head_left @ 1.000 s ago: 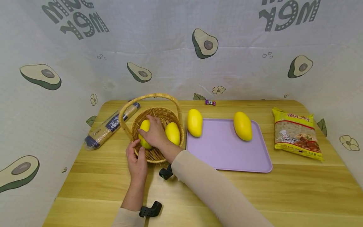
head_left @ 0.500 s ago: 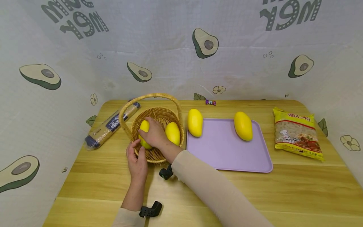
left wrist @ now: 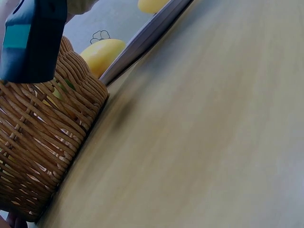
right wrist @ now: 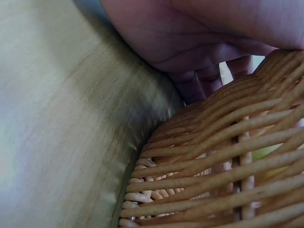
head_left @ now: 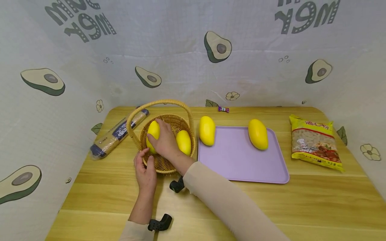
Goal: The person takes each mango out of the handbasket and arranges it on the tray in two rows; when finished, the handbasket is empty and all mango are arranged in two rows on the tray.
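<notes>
Near the left of the table stands a wicker basket [head_left: 164, 168] with an arched handle. Two yellow mangoes lie in it. My right hand [head_left: 167, 140] reaches over the rim and grips the left mango [head_left: 153, 130], its thumb on the near side and its fingers over the far side. The other mango [head_left: 183, 142] rests just right of that hand. My left hand [head_left: 146, 174] holds the basket at its near left side, thumb and fingers spread about the wall. The basket's woven wall [left wrist: 42, 128] fills the left of the left wrist view.
Right of the basket lies a lilac tray [head_left: 241, 164]. One mango [head_left: 207, 131] is at its left corner, another mango [head_left: 258, 134] at its back right. A pasta packet [head_left: 117, 134], a yellow food bag [head_left: 315, 144] and a small purple wrapped sweet [head_left: 223, 109] lie around.
My right hand and the left mango have shifted slightly toward the back of the basket. My left hand, the basket and the other mangoes have stayed in place.
</notes>
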`<state>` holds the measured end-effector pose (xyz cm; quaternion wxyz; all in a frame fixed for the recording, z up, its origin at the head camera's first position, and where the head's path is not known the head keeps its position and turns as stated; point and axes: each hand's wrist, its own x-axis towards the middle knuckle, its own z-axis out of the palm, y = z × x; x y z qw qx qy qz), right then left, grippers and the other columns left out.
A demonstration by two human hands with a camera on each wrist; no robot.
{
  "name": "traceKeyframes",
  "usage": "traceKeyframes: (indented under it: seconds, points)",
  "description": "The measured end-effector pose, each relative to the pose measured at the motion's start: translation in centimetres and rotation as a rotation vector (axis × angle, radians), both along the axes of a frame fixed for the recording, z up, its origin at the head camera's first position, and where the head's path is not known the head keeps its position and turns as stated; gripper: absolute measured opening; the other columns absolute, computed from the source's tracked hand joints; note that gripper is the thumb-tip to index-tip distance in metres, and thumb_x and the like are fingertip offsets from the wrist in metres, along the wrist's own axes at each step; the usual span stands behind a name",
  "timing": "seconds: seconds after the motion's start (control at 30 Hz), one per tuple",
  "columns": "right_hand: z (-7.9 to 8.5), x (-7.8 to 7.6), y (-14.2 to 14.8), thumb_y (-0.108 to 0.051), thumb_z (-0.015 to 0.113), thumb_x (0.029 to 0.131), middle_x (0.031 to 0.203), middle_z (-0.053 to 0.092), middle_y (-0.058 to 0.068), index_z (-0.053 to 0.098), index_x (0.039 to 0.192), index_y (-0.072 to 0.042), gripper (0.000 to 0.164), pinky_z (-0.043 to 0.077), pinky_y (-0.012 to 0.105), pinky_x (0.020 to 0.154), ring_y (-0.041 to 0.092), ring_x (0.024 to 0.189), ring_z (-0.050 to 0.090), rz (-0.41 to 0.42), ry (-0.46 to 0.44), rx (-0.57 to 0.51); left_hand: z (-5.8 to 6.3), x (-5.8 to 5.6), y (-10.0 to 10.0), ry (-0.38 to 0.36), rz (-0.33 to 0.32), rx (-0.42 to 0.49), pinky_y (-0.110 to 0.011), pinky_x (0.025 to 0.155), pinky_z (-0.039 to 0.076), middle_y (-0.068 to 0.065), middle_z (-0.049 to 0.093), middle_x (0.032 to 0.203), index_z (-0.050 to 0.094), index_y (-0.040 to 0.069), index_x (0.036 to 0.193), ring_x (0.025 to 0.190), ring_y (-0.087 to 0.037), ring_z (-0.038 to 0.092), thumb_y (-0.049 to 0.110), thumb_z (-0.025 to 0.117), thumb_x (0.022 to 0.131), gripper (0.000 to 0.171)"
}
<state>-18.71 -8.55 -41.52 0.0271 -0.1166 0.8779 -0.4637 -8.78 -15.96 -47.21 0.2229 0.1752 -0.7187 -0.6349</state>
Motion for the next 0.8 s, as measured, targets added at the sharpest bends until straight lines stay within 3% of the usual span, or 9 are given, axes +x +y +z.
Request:
traceKeyframes:
  seconds: [0.13, 0.27, 0.53, 0.8]
  points:
    - [0.5, 0.3, 0.4, -0.035, 0.069, 0.097, 0.153, 0.046, 0.014, 0.037, 0.156, -0.017, 0.07, 0.052, 0.046, 0.105, 0.031, 0.133, 0.054, -0.064, 0.11, -0.056, -0.1, -0.1, 0.0, -0.01, 0.008, -0.011, -0.055, 0.128, 0.015, -0.016, 0.039, 0.157, 0.06, 0.003, 0.13, 0.155, -0.034, 0.023, 0.007, 0.056, 0.099, 0.031]
    - [1.4, 0.9, 0.9, -0.033, 0.073, 0.094, 0.15, 0.048, 0.012, 0.039, 0.155, -0.018, 0.072, 0.056, 0.044, 0.096, 0.03, 0.124, 0.058, -0.095, 0.158, -0.121, 0.0, -0.1, 0.1, -0.016, 0.016, -0.017, -0.054, 0.128, 0.016, -0.016, 0.04, 0.157, 0.061, 0.003, 0.129, 0.155, -0.034, 0.024, 0.008, 0.057, 0.099, 0.031]
    - [3.5, 2.0, 2.6, -0.033, 0.077, 0.09, 0.152, 0.048, 0.009, 0.041, 0.155, -0.022, 0.075, 0.057, 0.046, 0.096, 0.028, 0.123, 0.06, -0.081, 0.114, -0.194, 0.1, 0.0, 0.0, -0.036, 0.007, -0.007, -0.056, 0.128, 0.015, -0.015, 0.035, 0.16, 0.06, 0.005, 0.13, 0.156, -0.034, 0.022, 0.011, 0.056, 0.1, 0.031]
    - [4.5, 3.3, 4.3, -0.039, 0.078, 0.087, 0.152, 0.05, 0.004, 0.042, 0.154, -0.027, 0.077, 0.057, 0.048, 0.091, 0.027, 0.12, 0.061, -0.036, 0.052, -0.186, 0.2, 0.0, -0.1, -0.049, 0.001, 0.0, -0.058, 0.127, 0.015, -0.015, 0.033, 0.162, 0.06, 0.006, 0.131, 0.156, -0.035, 0.021, 0.014, 0.055, 0.101, 0.031]
